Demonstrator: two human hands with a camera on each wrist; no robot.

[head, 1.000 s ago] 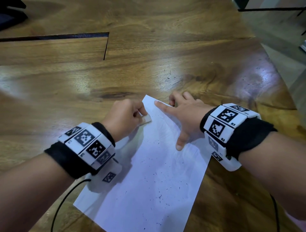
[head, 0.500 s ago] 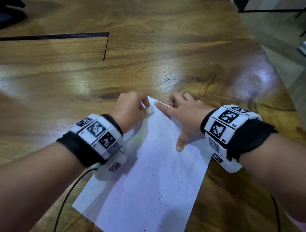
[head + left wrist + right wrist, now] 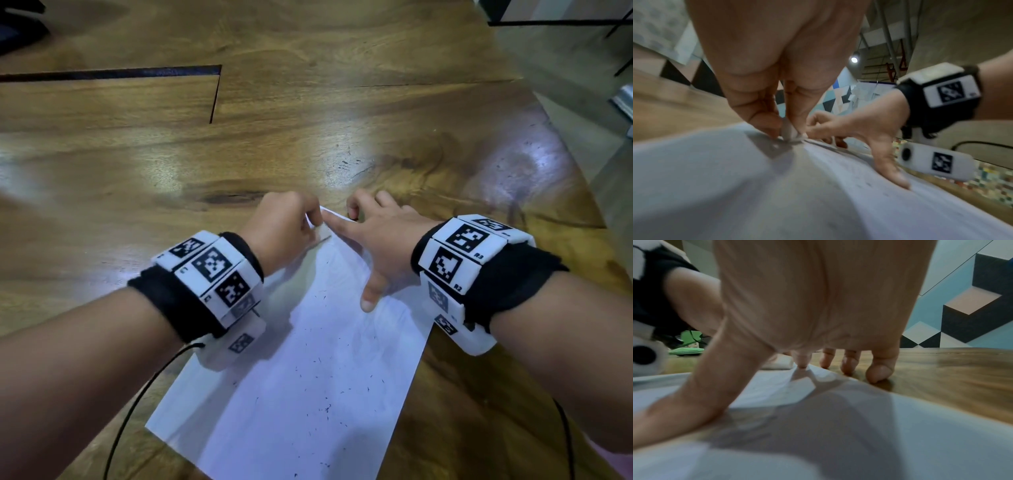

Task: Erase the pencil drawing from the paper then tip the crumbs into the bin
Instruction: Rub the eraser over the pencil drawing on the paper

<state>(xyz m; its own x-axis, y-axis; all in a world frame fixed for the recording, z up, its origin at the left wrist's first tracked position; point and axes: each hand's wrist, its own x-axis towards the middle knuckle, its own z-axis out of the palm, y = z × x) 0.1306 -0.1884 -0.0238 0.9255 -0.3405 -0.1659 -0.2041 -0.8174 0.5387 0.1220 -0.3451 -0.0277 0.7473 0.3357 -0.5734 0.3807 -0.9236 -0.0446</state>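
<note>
A white sheet of paper [image 3: 308, 377] lies slanted on the wooden table [image 3: 308, 144], speckled with dark eraser crumbs [image 3: 329, 407]. Faint pencil lines remain near its far corner. My left hand [image 3: 284, 226] pinches a small white eraser [image 3: 788, 131] and presses it on the paper's far corner. My right hand [image 3: 373, 240] is spread on the paper's right edge, index finger and thumb pressing the sheet down, the other fingertips [image 3: 877, 373] on the wood. The eraser [image 3: 780, 364] shows just left of the right index fingertip. No bin is in view.
A dark slot [image 3: 113, 73] runs across the tabletop at the far left. The table's right edge [image 3: 561, 137] drops to the floor. Black cables [image 3: 137, 401] trail from both wrists near the paper's near edge.
My left hand has moved the eraser up and away across the paper, from beside its left edge to the far corner by the right index finger. The right hand stays put.
</note>
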